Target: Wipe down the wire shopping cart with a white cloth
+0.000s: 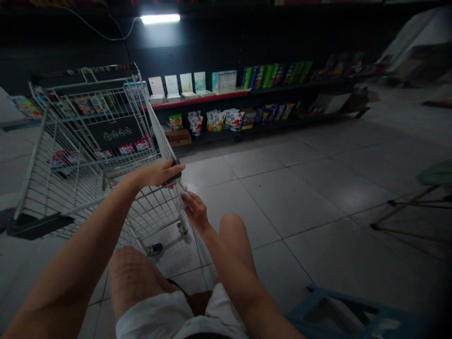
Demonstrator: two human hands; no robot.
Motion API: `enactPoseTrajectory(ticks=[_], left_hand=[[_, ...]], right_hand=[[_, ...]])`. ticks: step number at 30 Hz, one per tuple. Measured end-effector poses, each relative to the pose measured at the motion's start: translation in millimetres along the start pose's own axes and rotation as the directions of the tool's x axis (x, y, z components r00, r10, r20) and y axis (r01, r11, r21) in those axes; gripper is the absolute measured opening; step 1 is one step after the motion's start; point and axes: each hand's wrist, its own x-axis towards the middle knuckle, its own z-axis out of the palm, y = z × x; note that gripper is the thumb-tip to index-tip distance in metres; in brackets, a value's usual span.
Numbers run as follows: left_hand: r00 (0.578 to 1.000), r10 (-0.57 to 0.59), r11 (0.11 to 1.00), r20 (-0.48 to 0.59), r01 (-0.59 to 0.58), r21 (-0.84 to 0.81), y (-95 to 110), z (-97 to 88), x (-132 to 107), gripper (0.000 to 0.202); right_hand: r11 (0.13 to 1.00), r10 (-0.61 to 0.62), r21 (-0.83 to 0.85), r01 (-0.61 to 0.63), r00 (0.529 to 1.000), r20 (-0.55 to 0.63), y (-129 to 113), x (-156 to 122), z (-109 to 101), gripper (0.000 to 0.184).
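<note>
A metal shopping cart (148, 205) stands in front of me on the left, its wire basket reaching toward the shelf. My left hand (157, 173) is closed around the dark plastic corner (175, 169) of its rim, with the index finger pointing out to the right. Just below that corner, my right hand (196, 209) pinches a white cloth or tissue (181, 197) against the wire side of the cart. Part of the white piece is hidden by the fingers. A second dark corner (38, 226) of the cart shows at the lower left.
A low shelf (226, 94) carries boxes, green tubes (268, 75) and snack bags (215, 120). A lit tube lamp (160, 19) hangs above. At the lower right is a blue plastic stool (339, 310); a folding stool's legs (402, 207) stand farther right. Cart wheels (154, 249) rest on the tiles.
</note>
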Motion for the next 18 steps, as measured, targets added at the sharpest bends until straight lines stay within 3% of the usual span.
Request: enactPoseTrajectory(ticks=[3,5,7,10,12,15,18], left_hand=[[1.000,-0.003,1.000,0.013,0.003,-0.018,-0.1,0.2,2.2,0.051],[1.000,-0.007,1.000,0.002,0.007,-0.005,1.9,0.1,3.0,0.051],[1.000,-0.014,1.000,-0.015,0.014,0.010,4.1,-0.2,2.5,0.051],[1.000,-0.013,1.000,-0.012,0.013,0.011,5.7,-0.5,0.2,0.051],[1.000,-0.011,1.000,-0.011,0.011,0.016,5.0,-0.2,-1.0,0.052],[1.000,-0.013,1.000,-0.020,0.013,0.024,2.8,0.8,-1.3,0.054],[1.000,-0.009,1.000,-0.023,0.009,0.025,2.3,1.3,-0.7,0.060]], right_hand=[[0.995,0.102,0.010,-0.101,0.992,-0.072,11.7,0.9,-7.3,0.031],[0.989,0.146,0.021,-0.145,0.970,-0.192,10.8,3.2,-0.7,0.034],[0.992,0.123,0.031,-0.119,0.966,-0.227,6.5,-1.4,13.6,0.042],[1.000,0.028,0.009,-0.027,0.990,-0.135,4.0,-23.4,34.1,0.053],[1.000,-0.006,-0.010,0.005,0.997,-0.076,7.5,-37.6,37.2,0.054],[1.000,-0.007,-0.012,0.007,1.000,0.001,16.0,-38.3,24.0,0.051],[0.997,0.073,-0.008,-0.073,0.997,0.038,19.3,-19.2,7.6,0.045]])
